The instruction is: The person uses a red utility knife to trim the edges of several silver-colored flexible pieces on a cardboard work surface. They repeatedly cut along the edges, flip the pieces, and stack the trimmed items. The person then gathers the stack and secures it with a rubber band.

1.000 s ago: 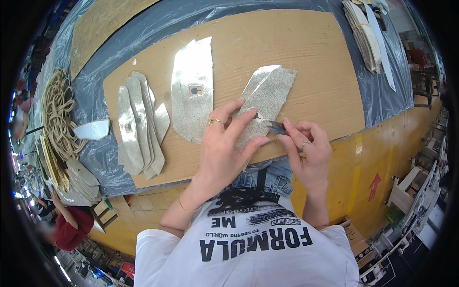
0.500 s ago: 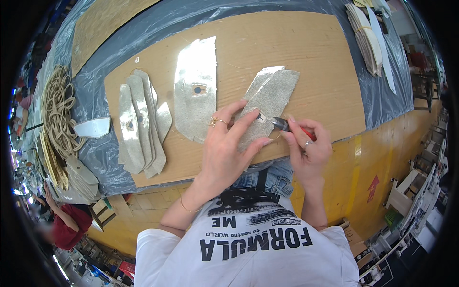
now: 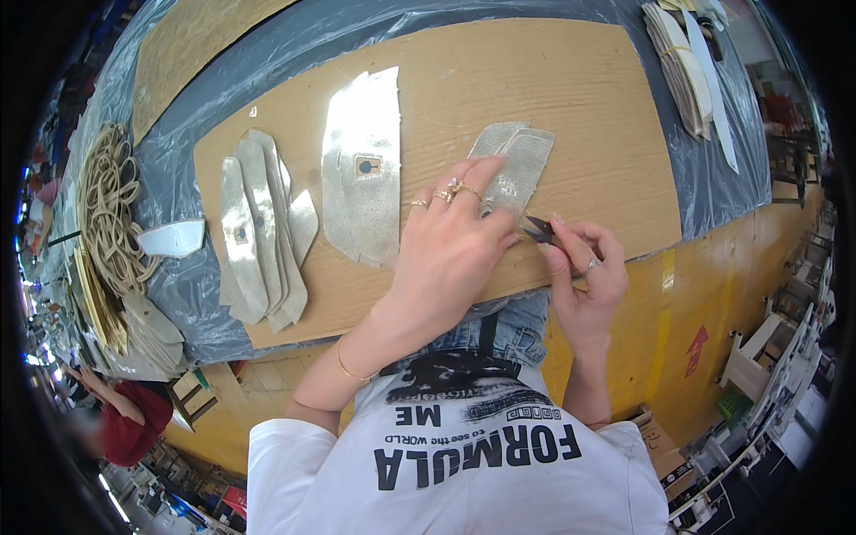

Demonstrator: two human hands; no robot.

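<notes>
Pale gold, grainy leather-like pieces [image 3: 524, 160] lie overlapped on a brown cardboard sheet [image 3: 597, 116] in front of me. My left hand [image 3: 450, 232] rests over their near part, fingers bent and thumb and forefinger drawn together at the edge. What they pinch is too small to tell, and the hand hides the pieces' cut-out. Small thread snips [image 3: 540, 230] are gripped in my right hand [image 3: 588, 276], their dark blades beside my left fingertips. Left of my hands lies a shiny gold piece [image 3: 364, 201] with a keyhole-shaped cut-out.
A fanned stack of similar gold pieces [image 3: 267, 232] lies on the cardboard's left. Beyond, on grey plastic sheeting [image 3: 178, 294], are a coiled beige cord bundle [image 3: 111, 205] and a white panel [image 3: 172, 239]. Banded pale strips [image 3: 682, 76] lie far right. A person in red [image 3: 134, 415] is at lower left.
My left hand has moved over the pieces' near part, its spread fingers now bent and drawn together. The snips have turned slightly in my right hand, which shifted a little right and nearer.
</notes>
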